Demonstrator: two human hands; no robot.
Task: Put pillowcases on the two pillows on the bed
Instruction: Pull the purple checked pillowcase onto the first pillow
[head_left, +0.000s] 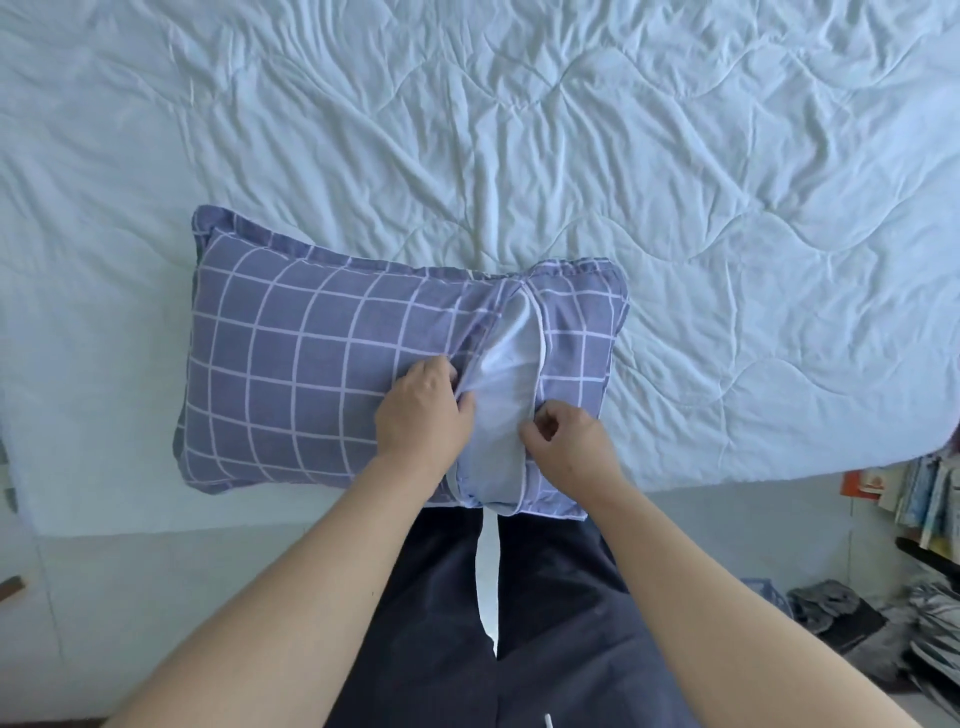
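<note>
A bed covered by a pale blue quilt (675, 156), creased and stitched in wavy lines, is seen from above. A pillow (506, 400) in a purple pillowcase (311, 364) with a white grid pattern is laid along the near edge of the quilt, its long side parallel to that edge. The opening of the pillowcase is parted near the right end, and the white pillow is exposed in the gap. The left flap of the opening is pinched by the left hand (423, 410), fingers curled over the fabric edge. The right flap is gripped by the right hand (563, 441), fingers curled on the cloth. Dark trousers (545, 623) are seen below the pillow, against the bedside. A pale floor (156, 582) is shown at lower left. Books (919, 499) and bundled cloth (826, 605) are stacked at the right edge.
</note>
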